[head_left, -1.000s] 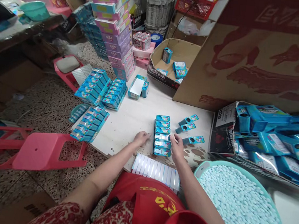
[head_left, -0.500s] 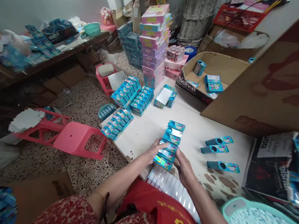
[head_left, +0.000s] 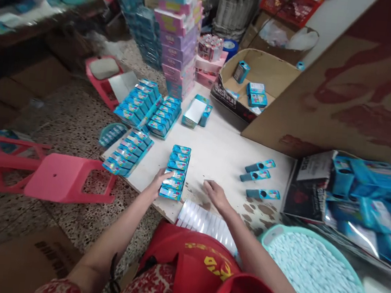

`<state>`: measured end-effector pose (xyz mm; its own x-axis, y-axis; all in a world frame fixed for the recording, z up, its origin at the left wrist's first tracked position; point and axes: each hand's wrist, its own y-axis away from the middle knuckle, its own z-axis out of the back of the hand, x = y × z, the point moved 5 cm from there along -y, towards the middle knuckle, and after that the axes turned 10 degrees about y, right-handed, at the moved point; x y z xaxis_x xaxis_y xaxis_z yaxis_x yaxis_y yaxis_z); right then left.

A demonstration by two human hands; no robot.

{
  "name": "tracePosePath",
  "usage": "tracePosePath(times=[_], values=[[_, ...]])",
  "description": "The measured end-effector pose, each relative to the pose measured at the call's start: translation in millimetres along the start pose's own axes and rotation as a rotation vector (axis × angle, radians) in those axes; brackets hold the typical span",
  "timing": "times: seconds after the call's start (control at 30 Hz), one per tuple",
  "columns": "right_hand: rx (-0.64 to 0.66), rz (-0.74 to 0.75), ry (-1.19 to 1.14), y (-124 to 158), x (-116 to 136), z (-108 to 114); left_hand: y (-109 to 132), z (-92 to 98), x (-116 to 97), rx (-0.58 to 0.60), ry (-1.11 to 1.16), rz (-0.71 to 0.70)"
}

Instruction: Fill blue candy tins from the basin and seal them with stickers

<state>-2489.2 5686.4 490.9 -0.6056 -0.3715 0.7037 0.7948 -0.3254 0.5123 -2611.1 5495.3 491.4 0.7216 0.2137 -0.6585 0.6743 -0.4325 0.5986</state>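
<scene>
A row of several small blue boxes point(head_left: 178, 165) stands on the white table point(head_left: 213, 141), near its front left edge. My left hand point(head_left: 163, 180) is on the left side of this row, fingers over the nearer boxes. My right hand point(head_left: 214, 193) is over the table, apart from the row, with fingers curled together; whether anything small is in it is hidden. To its right, three narrow blue boxes with dark round holes point(head_left: 263, 194) lie separately. A pack of white strips point(head_left: 205, 222) sits at the front edge, by the red apron.
Filled blue trays point(head_left: 128, 152) stand at the left, a tall stack of pink and purple boxes point(head_left: 178, 47) behind. A cardboard box point(head_left: 273, 71) is at the back. At right are a carton point(head_left: 308, 181) and a tub of pale pieces point(head_left: 318, 271). A pink stool point(head_left: 54, 176) stands left.
My right hand has let go of the row of blue boxes and moved away to the right. My left hand stays on it. The camera view has shifted to the right.
</scene>
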Motion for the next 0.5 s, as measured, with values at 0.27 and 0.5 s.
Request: tracePosePath(times=[0.27,0.5], values=[[0.111,-0.182,0.532,54.3,-71.0,-12.2,-16.3,-32.2,8.4,0.085,-0.487,-0.069],[0.01,0.148,0.563,90.4,-21.4,9.8,51.2,-116.7,-6.0,0.347,-1.313,-0.639]])
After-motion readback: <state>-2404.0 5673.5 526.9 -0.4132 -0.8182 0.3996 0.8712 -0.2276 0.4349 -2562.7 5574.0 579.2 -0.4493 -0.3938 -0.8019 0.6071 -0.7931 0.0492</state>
